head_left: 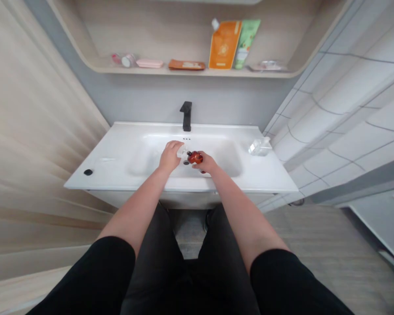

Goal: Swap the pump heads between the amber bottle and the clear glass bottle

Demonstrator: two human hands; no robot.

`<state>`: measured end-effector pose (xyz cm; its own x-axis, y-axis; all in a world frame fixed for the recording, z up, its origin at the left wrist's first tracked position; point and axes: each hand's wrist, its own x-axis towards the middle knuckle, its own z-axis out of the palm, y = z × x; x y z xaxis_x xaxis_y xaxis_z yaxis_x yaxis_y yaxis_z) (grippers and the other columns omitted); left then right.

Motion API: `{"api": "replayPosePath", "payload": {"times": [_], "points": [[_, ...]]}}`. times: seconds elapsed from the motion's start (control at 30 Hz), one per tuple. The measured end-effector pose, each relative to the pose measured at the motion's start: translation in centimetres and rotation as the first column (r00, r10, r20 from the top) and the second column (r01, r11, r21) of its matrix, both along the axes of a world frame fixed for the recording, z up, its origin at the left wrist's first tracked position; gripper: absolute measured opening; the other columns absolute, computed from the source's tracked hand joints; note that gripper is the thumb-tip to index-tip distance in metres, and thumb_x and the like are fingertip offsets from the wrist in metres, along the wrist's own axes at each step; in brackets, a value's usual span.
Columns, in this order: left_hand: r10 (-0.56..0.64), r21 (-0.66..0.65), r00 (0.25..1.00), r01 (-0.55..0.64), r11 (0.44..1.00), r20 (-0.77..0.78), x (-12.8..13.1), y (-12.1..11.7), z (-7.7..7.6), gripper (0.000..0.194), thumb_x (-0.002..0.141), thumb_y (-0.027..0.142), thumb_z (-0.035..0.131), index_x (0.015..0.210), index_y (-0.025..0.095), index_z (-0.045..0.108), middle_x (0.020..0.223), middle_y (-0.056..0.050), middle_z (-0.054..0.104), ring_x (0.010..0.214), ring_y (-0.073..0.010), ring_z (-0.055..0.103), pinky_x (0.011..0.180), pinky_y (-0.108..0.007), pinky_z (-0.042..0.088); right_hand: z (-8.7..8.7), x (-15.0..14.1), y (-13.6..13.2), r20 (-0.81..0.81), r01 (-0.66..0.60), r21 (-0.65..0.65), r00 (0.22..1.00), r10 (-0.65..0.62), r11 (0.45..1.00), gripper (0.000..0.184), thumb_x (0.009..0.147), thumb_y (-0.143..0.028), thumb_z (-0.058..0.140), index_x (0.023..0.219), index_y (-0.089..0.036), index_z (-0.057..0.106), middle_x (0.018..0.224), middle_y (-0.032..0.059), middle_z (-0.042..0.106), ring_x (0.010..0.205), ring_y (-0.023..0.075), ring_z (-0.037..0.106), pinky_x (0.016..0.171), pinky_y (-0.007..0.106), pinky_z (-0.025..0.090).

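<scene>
Over the white sink basin (216,148), my right hand (207,163) is closed around a reddish-brown bottle (196,157), which is tilted with its dark neck toward the left. My left hand (170,155) is wrapped round a small clear container (183,152). The bottle's neck is at the container's opening; whether they touch I cannot tell. Just below them the dark drain (186,162) shows in the basin. Behind both hands stands a black faucet (186,116).
A black cap (88,172) and a thin clear item (107,159) lie on the left counter. At the right is a clear bottle (260,147). The shelf (144,72) above holds an orange pouch (225,46), a green tube (246,43) and smaller packages. A curtain (36,131) hangs on the left.
</scene>
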<state>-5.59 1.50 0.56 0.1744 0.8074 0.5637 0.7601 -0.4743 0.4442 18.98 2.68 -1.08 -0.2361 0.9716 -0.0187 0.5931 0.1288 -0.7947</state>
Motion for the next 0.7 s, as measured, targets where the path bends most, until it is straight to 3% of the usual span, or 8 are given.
{"api": "replayPosePath", "payload": {"times": [0.17,0.4,0.7], "points": [[0.011,0.034,0.999,-0.009,0.999,-0.047,0.0,-0.13,0.15,0.074,0.075,-0.003,0.068,0.146,0.018,0.072,0.146,-0.015,0.07,0.145,-0.035,0.059,0.132,-0.054,0.05,0.13,0.0,-0.11,-0.015,-0.004,-0.002,1.0,0.004,1.0,0.082,0.071,-0.031,0.098,0.146,-0.027,0.066,0.118,0.0046,0.085,0.101,0.0292,0.081,0.088,0.043,0.07],[0.02,0.036,0.996,-0.017,0.999,-0.09,0.06,-0.13,0.29,0.076,0.075,-0.003,0.067,0.147,0.018,0.071,0.148,-0.015,0.07,0.146,-0.0356,0.059,0.133,-0.055,0.048,0.11,0.07,0.04,0.001,0.002,0.06,1.0,-0.002,0.998,0.078,0.067,-0.028,0.1,0.139,-0.027,0.07,0.116,0.0029,0.085,0.107,0.0288,0.081,0.102,0.043,0.065],[0.013,0.032,0.994,-0.01,0.999,-0.11,0.15,-0.35,0.55,0.077,0.075,-0.002,0.067,0.149,0.018,0.071,0.15,-0.016,0.069,0.149,-0.0359,0.057,0.136,-0.056,0.046,-0.03,0.08,0.21,-0.009,-0.004,0.059,1.0,0.005,0.998,0.078,0.065,-0.028,0.1,0.137,-0.027,0.071,0.112,0.0013,0.085,0.104,0.028,0.081,0.101,0.041,0.064]]}}
